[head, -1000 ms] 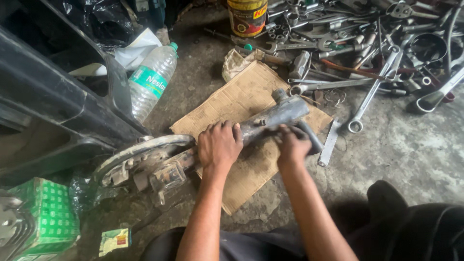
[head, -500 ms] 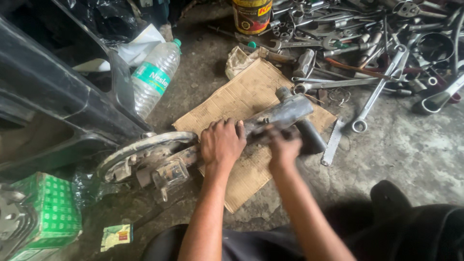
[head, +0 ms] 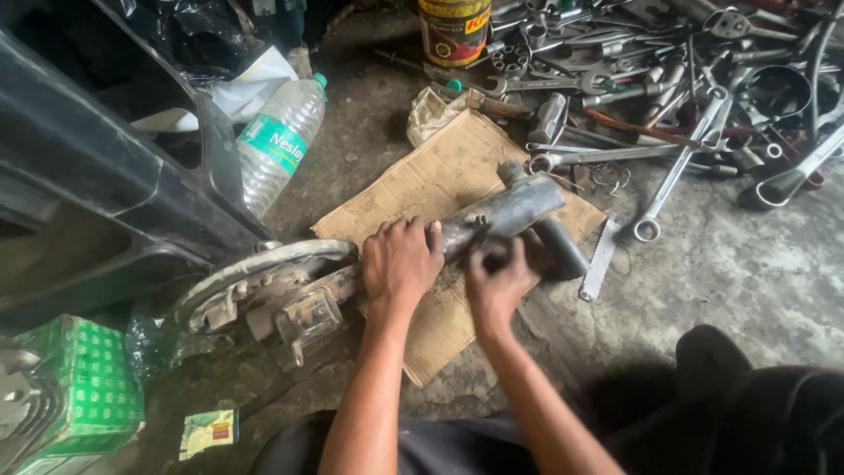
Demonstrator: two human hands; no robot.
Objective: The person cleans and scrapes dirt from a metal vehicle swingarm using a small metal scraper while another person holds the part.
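A greasy metal axle-like part [head: 505, 211] with a round backing plate [head: 255, 273] at its left end lies across a piece of cardboard [head: 440, 180] on the concrete floor. My left hand [head: 402, 259] grips the shaft near its middle. My right hand [head: 498, 280] is closed on the underside of the shaft just to the right, beside a dark cylindrical stub [head: 559, 249]; whatever its fingers hold is hidden.
A heap of spanners and tools [head: 668, 79] fills the upper right, with a tin can [head: 454, 31] behind. A plastic water bottle [head: 280, 141] lies upper left by a black vehicle panel [head: 97, 176]. A green box [head: 79, 387] sits lower left; a flat spanner [head: 601, 259] lies right of the cardboard.
Both hands stay on the shaft; the right hand has shifted slightly left along it, toward the left hand.
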